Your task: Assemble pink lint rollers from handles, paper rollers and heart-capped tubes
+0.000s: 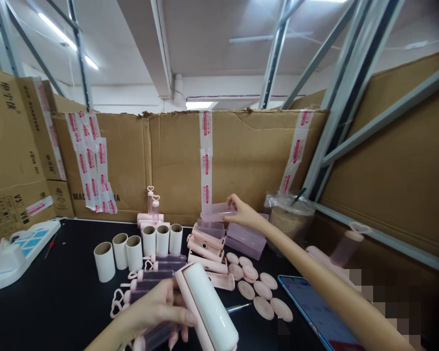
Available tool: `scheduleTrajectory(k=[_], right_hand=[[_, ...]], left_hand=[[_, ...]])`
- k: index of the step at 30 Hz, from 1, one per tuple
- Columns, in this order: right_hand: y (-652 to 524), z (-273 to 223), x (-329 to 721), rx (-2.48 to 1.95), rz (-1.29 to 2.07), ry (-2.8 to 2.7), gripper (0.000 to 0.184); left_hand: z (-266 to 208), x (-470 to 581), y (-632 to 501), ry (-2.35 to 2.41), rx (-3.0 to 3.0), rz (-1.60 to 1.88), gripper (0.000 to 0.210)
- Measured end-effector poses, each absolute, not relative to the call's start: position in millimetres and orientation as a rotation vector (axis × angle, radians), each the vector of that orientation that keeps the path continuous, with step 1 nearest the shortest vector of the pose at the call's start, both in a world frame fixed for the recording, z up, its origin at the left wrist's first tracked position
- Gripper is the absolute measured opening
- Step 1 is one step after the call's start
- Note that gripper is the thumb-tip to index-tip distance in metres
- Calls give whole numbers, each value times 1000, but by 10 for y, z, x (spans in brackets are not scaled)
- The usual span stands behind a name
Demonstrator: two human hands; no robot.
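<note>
In the lower middle, my left hand [163, 309] is closed around a pink lint roller [208, 302] with a glossy white roll in it, tilted. Farther off, my right hand [245, 214] pinches a clear lilac plastic cover [216, 213] between thumb and fingers, above more lilac covers [246, 239]. Between the hands lie several empty pink roller holders [207, 247]. Beside my left hand is a row of lilac tubes with heart-shaped pink loops [157, 275]. A screwdriver [237, 307] is partly hidden behind the roller.
Several white cardboard-cored rolls [133, 253] stand upright at left. Pink discs [262, 291] lie right of centre, near a phone [314, 312]. A power strip [25, 248] sits far left. A plastic-wrapped cup [290, 219] stands at the back right, before cardboard walls [175, 161].
</note>
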State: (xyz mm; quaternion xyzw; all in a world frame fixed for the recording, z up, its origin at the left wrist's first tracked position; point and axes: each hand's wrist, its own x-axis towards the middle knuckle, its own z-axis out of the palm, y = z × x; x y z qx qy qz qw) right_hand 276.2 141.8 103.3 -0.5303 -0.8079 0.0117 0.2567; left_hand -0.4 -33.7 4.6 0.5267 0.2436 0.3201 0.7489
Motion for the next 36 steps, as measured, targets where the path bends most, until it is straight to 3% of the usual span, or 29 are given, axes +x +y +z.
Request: scheduleTrajectory(k=[4,12,16,21,26,28,30,36], right_hand=[[1692,883,2679,-1594,-48,-2344,25],[1935,738,2656,-1734,-42,-2577,27],[1903,815,2588,-1659,-26,-2538,28],[1410,938,2433,-1378,51,-2338,15],[452,759,2173,-1140,357,-2171,29],[148,611,2083,-977,834,-1962,28],[-28,473,2030,-925,1034,-1779,38],[-55,364,2107,-1012,1118,-1567,49]], left_hand=[[32,-16,-315,537,1164,720,40],[107,-74,-287,573,1137,759,42],[134,-73,-296,580,1111,787,40],[109,-18,-312,578,1050,973,35],[123,62,-352,665,852,1280,25],[138,89,-369,671,813,1352,23],[149,106,-386,643,796,1365,23],[136,87,-406,624,856,1232,34]])
